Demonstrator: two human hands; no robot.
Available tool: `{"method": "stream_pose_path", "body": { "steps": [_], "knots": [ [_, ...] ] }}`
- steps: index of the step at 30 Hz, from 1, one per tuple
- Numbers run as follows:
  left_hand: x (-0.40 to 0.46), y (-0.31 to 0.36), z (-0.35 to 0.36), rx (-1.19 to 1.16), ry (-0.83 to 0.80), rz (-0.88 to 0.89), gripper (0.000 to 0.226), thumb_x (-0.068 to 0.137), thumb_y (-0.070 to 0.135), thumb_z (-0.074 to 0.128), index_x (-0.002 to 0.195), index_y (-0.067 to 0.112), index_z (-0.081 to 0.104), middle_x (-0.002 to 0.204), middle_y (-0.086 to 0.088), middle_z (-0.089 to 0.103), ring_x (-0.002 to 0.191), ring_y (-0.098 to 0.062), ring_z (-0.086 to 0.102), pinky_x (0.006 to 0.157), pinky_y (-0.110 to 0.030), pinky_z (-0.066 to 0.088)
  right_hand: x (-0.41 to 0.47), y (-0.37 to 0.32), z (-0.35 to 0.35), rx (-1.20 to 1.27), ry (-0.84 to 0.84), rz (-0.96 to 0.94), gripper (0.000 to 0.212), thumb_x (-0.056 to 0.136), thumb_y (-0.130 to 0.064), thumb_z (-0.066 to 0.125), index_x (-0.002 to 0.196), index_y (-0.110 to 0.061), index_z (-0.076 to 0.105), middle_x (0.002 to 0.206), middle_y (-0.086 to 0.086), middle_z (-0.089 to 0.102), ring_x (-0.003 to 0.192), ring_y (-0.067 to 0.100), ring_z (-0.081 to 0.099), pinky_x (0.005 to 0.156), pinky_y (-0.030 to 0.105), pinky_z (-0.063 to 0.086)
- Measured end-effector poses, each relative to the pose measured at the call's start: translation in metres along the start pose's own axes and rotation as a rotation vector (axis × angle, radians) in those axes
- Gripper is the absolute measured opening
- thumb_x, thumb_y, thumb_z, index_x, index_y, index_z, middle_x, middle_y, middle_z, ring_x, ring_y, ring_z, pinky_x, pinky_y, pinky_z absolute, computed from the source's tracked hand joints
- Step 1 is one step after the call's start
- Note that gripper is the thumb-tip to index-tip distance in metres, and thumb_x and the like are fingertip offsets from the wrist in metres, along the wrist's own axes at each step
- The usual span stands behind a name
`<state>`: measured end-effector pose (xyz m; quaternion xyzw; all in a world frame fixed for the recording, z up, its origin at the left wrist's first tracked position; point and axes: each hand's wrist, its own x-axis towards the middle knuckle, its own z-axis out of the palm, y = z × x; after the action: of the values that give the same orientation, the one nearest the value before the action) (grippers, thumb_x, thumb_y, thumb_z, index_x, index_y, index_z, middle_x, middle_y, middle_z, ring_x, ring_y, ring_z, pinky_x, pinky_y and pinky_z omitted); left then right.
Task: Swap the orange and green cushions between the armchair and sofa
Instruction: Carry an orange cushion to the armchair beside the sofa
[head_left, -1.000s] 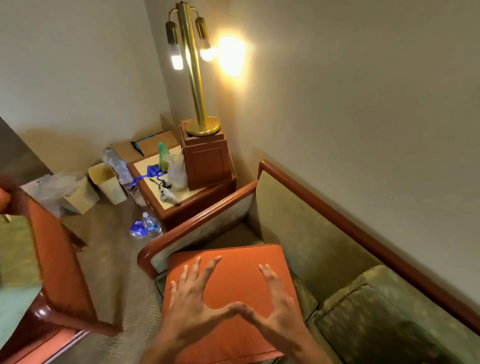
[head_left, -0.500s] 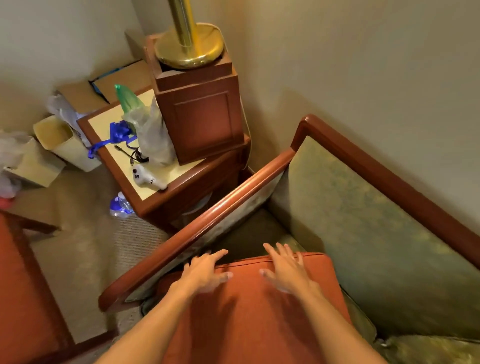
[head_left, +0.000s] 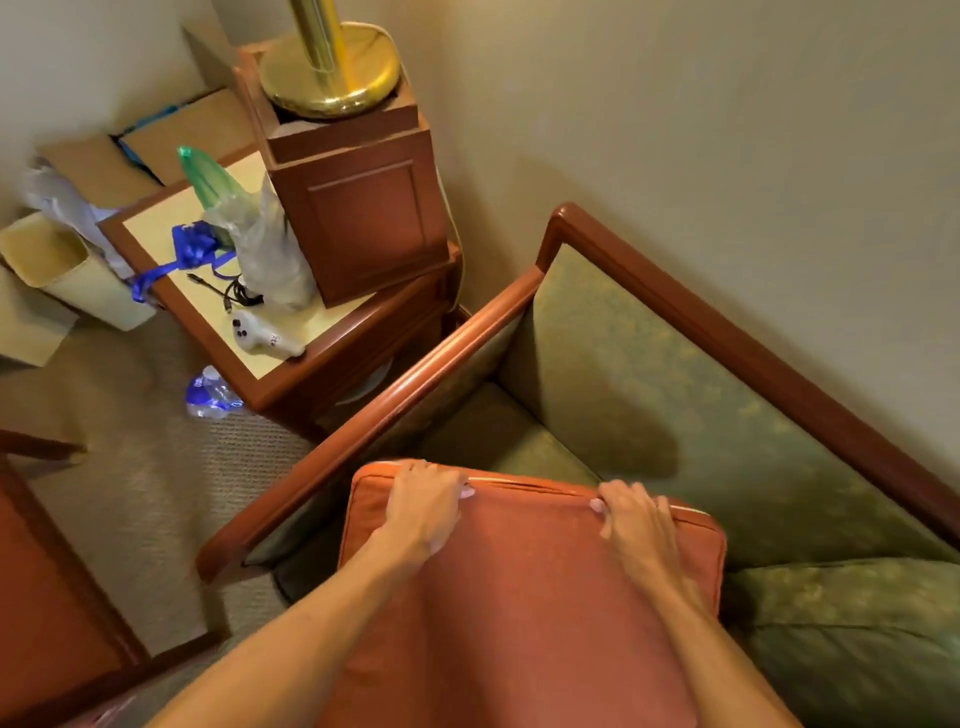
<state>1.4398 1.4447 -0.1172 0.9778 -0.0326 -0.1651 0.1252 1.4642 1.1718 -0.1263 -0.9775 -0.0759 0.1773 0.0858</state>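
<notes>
Gripping hands (head_left: 426, 506) (head_left: 636, 514), piped square orange cushion (head_left: 519, 597)

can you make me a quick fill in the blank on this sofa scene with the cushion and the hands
1. Both hands, left hand and right hand, grip the far edge of the ____ cushion.
2. That cushion lies on the seat of the green ____.
3. The brass lamp base stands on a wooden ____.
4. A plastic water bottle lies on the ____ beside the side table.

Missing words: orange; sofa; box; carpet
</notes>
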Motion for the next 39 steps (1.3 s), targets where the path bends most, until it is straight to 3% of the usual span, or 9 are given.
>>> {"method": "stream_pose_path", "body": {
  "steps": [3,8,13,16,19,24,30,34,39],
  "knots": [
    [-0.032,0.056,-0.045,0.024,0.049,0.234,0.021,0.099,0.032,0.055,0.105,0.02,0.071,0.112,-0.004,0.069,0.116,-0.028,0.058,0.109,-0.043,0.032,-0.085,0.032,-0.043,0.059,0.213,0.046,0.011,0.088,-0.016,0.055,0.081,-0.019,0.062,0.092,0.001,0.064,0.091,0.033,0.06,0.076,0.047,0.04],
    [-0.104,0.105,-0.063,-0.144,0.012,0.49,0.011,0.096,0.025,0.063,0.098,0.016,0.059,0.16,-0.01,0.033,0.151,-0.04,0.009,0.12,-0.062,0.005,-0.234,0.056,-0.05,0.262,0.258,0.066,0.014,0.096,-0.011,0.055,0.098,-0.019,0.066,0.157,-0.014,0.034,0.148,0.026,0.022,0.111,0.06,0.024],
    [-0.178,0.138,-0.046,0.211,-0.094,0.357,0.105,0.073,0.065,0.074,0.153,0.026,0.018,0.166,-0.012,0.008,0.15,-0.045,0.006,0.117,-0.063,0.005,-0.332,0.038,-0.034,0.309,0.164,0.179,0.03,0.091,-0.035,0.062,0.117,-0.029,0.049,0.163,-0.014,0.011,0.145,0.017,0.023,0.112,0.053,0.021],
    [-0.216,0.144,-0.028,0.374,-0.096,0.225,0.129,0.072,0.064,0.076,0.155,0.036,-0.019,0.165,-0.016,-0.014,0.147,-0.053,-0.004,0.113,-0.072,0.001,-0.358,0.05,-0.039,0.189,0.042,0.244,0.091,0.077,-0.057,0.069,0.147,-0.024,0.023,0.163,-0.005,0.013,0.141,0.022,0.018,0.113,0.051,0.019],
    [-0.238,0.142,-0.021,0.334,-0.039,0.155,0.126,0.074,0.06,0.077,0.155,0.036,-0.016,0.166,-0.014,-0.005,0.147,-0.051,-0.002,0.113,-0.073,0.002,-0.378,0.079,-0.039,0.009,0.001,0.306,0.124,0.064,-0.072,0.072,0.155,-0.021,0.004,0.155,-0.001,0.022,0.137,0.027,0.022,0.112,0.053,0.023],
    [-0.262,0.183,-0.032,0.384,-0.1,0.027,0.103,0.083,0.034,0.071,0.158,0.013,0.004,0.159,-0.021,0.012,0.143,-0.056,0.006,0.112,-0.074,0.007,-0.404,0.094,-0.02,-0.006,-0.098,0.285,0.125,0.065,-0.055,0.08,0.153,-0.019,0.0,0.156,0.007,0.005,0.146,0.033,0.001,0.117,0.061,0.007],
    [-0.326,0.301,0.052,0.357,-0.191,0.42,0.13,0.071,0.065,0.075,0.155,0.006,-0.005,0.16,-0.027,0.004,0.146,-0.055,-0.007,0.109,-0.075,-0.013,-0.441,0.076,-0.001,0.224,0.019,0.231,0.116,0.061,-0.045,0.086,0.15,-0.017,0.016,0.143,0.001,0.029,0.133,0.024,0.025,0.109,0.046,0.037],
    [-0.361,0.347,0.09,0.325,-0.177,0.494,0.122,0.071,0.043,0.082,0.156,0.008,0.002,0.159,-0.018,0.018,0.146,-0.047,0.009,0.109,-0.07,-0.02,-0.477,0.08,0.008,0.301,0.077,0.234,0.099,0.066,-0.041,0.078,0.148,-0.023,0.024,0.14,-0.005,0.036,0.133,0.02,0.034,0.108,0.037,0.036],
    [-0.345,0.362,0.032,0.073,-0.064,0.678,0.132,0.055,0.048,0.09,0.155,0.016,0.01,0.14,-0.008,0.042,0.127,-0.034,0.041,0.114,-0.058,0.024,-0.495,0.089,-0.056,0.32,0.195,0.229,0.105,0.059,-0.048,0.079,0.147,-0.019,0.03,0.133,-0.005,0.041,0.123,0.017,0.039,0.1,0.039,0.035]
  ]
}}
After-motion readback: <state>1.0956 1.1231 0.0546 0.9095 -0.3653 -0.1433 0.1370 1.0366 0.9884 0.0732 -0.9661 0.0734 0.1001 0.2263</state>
